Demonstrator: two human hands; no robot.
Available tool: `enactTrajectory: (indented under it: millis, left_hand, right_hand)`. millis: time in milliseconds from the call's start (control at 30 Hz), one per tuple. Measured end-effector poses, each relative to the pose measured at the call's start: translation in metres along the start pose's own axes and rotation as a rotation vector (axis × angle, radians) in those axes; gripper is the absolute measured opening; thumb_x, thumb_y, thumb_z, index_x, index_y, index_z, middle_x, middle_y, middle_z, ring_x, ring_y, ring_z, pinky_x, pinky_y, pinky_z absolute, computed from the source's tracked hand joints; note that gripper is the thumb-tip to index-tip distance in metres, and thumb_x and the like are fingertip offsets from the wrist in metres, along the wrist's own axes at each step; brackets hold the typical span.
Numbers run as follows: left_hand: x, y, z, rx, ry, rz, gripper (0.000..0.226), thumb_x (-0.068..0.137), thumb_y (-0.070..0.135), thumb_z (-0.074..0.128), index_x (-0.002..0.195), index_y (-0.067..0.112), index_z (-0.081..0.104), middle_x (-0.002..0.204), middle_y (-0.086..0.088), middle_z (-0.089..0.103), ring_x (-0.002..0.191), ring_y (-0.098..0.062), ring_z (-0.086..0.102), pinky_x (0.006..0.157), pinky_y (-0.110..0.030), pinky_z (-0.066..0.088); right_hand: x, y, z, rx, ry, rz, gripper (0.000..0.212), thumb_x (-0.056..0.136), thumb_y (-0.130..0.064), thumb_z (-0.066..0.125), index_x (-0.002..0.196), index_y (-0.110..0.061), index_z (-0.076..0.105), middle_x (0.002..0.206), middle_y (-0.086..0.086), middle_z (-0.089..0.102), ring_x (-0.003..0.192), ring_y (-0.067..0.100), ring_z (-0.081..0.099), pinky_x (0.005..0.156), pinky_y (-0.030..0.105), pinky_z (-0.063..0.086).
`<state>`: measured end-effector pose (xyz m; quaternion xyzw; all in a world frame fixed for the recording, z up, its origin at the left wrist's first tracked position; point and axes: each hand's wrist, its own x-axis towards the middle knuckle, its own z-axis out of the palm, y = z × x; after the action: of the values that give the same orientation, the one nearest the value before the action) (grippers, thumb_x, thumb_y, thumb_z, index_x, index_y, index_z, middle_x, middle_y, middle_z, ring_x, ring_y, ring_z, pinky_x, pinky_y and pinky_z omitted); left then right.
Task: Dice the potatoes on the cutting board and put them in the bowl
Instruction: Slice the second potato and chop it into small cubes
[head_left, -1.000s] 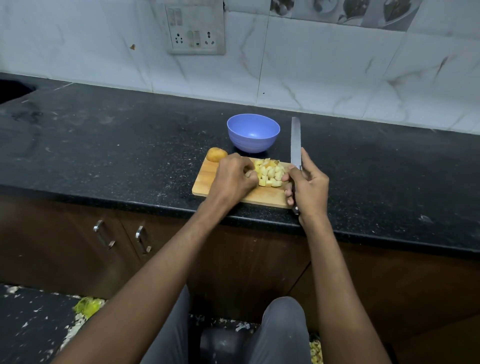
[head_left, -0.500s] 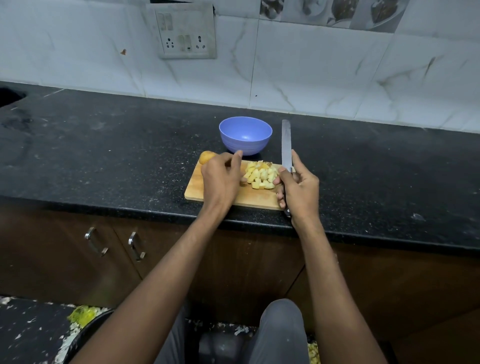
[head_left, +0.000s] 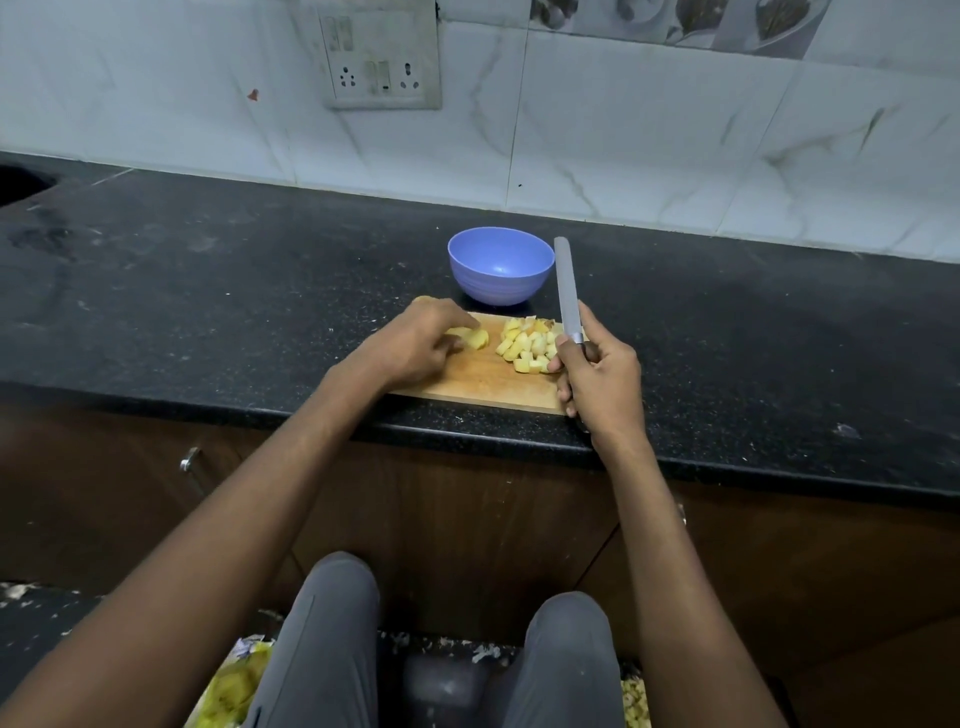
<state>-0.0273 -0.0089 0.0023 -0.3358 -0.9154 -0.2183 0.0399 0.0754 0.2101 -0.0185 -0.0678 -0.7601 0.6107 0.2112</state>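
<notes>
A wooden cutting board (head_left: 483, 382) lies at the counter's front edge. A heap of diced potato (head_left: 527, 344) sits on its right half. My left hand (head_left: 415, 340) rests on the board's left part, fingers closed around a peeled potato piece (head_left: 474, 338). Part of another potato (head_left: 423, 299) peeks out behind that hand. My right hand (head_left: 597, 371) grips a knife (head_left: 566, 288), blade pointing away and lifted beside the dice. The blue bowl (head_left: 501, 265) stands empty just behind the board.
The black stone counter (head_left: 234, 291) stretches left and right, ending at a tiled wall with a socket plate (head_left: 382, 57). A sink corner (head_left: 21, 182) shows far left. Cabinet doors with handles (head_left: 189, 460) are below; peels lie on the floor near my knees.
My left hand left the diced heap, reached to the board's far left corner, and now holds a potato piece at the board's left-middle. The knife hand stayed beside the dice.
</notes>
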Motion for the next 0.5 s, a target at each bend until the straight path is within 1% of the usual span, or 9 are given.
enactTrajectory:
  millis: [133,267,333,400,500]
  left_hand:
    - [0.008,-0.002,0.0,0.002,-0.022,-0.016,0.037,0.096,0.008,0.066,0.134,0.011,0.064,0.131,-0.009,0.056,0.121,-0.025,0.053,0.103,-0.035,0.042]
    - [0.014,-0.006,-0.002,0.058,-0.034,-0.09,0.038,0.096,0.01,0.067,0.133,0.013,0.064,0.124,-0.007,0.053,0.115,-0.026,0.054,0.101,-0.044,0.046]
    - [0.016,-0.004,-0.004,0.07,-0.039,-0.135,0.035,0.095,0.013,0.069,0.13,0.014,0.065,0.122,-0.006,0.051,0.112,-0.025,0.054,0.1,-0.045,0.047]
    - [0.016,-0.001,-0.009,0.051,-0.038,-0.167,0.031,0.092,0.015,0.073,0.123,0.016,0.068,0.114,-0.002,0.049,0.106,-0.021,0.053,0.097,-0.043,0.049]
    - [0.018,0.003,-0.016,-0.013,-0.01,-0.207,0.024,0.083,0.012,0.082,0.099,0.021,0.066,0.105,0.003,0.052,0.097,-0.017,0.055,0.088,-0.038,0.051]
  right_hand:
    - [0.001,0.0,0.0,-0.016,0.004,0.006,0.054,0.106,-0.018,0.058,0.157,-0.03,0.044,0.078,0.006,0.068,0.054,0.015,0.052,0.043,0.028,0.045]
    - [0.0,-0.001,0.0,-0.026,0.014,0.012,0.053,0.106,-0.018,0.058,0.156,-0.029,0.045,0.076,0.004,0.068,0.054,0.014,0.053,0.043,0.026,0.045]
    - [0.0,-0.001,0.0,-0.028,0.013,0.003,0.051,0.106,-0.018,0.058,0.154,-0.03,0.047,0.075,0.004,0.067,0.054,0.014,0.053,0.042,0.026,0.045]
    - [-0.001,-0.001,0.0,-0.03,0.014,-0.008,0.049,0.106,-0.018,0.058,0.152,-0.031,0.049,0.075,0.005,0.067,0.053,0.014,0.053,0.042,0.025,0.044]
    - [0.0,-0.001,0.0,-0.042,0.018,-0.016,0.047,0.106,-0.018,0.058,0.151,-0.03,0.051,0.076,0.005,0.067,0.054,0.015,0.053,0.042,0.025,0.045]
